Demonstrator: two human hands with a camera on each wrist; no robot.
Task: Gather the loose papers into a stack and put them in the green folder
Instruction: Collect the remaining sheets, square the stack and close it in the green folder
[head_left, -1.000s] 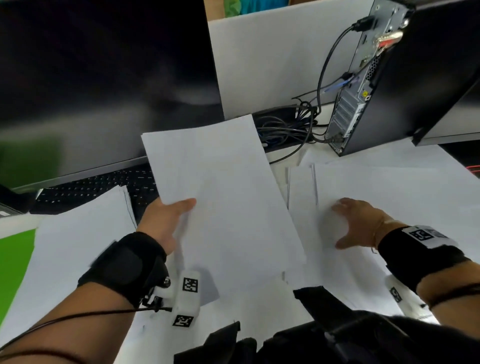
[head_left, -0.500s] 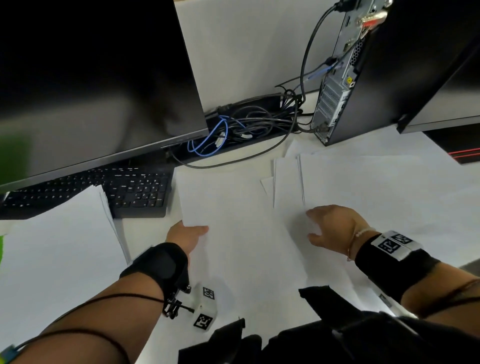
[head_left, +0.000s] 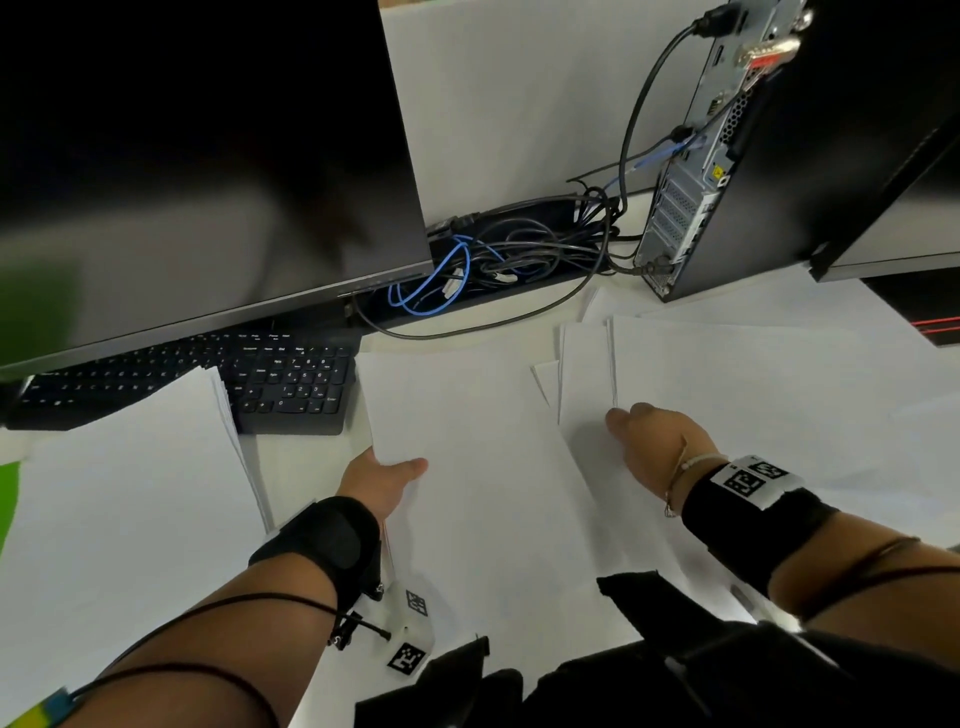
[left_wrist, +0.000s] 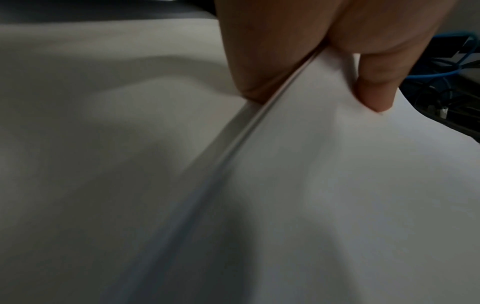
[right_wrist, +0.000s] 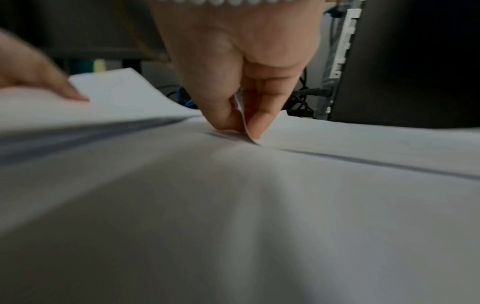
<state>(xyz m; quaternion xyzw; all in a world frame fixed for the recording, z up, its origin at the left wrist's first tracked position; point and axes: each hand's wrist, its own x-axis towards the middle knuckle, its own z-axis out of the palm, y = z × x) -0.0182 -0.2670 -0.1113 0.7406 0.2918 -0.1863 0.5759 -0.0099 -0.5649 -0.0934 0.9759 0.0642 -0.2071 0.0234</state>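
Note:
White sheets cover the desk. My left hand (head_left: 387, 470) pinches the left edge of a thin stack of papers (head_left: 483, 478) in the middle, thumb on top and fingers under (left_wrist: 311, 67). My right hand (head_left: 649, 436) pinches the near corner of a loose sheet (head_left: 753, 395) on the right between thumb and fingers (right_wrist: 242, 121). More sheets (head_left: 582, 379) lie fanned under it. Another pile of papers (head_left: 119, 483) lies at the left. A sliver of the green folder (head_left: 8, 499) shows at the left edge, mostly under that pile.
A black monitor (head_left: 197, 156) stands at the back left over a black keyboard (head_left: 280, 384). Tangled cables (head_left: 493, 260) lie behind the papers. A black computer tower (head_left: 779, 145) stands at the back right. Dark cloth (head_left: 675, 665) lies at the near edge.
My left hand has lowered the stack from upright in the air to nearly flat on the desk. My right hand has shifted slightly along the right-hand sheets and now pinches a corner.

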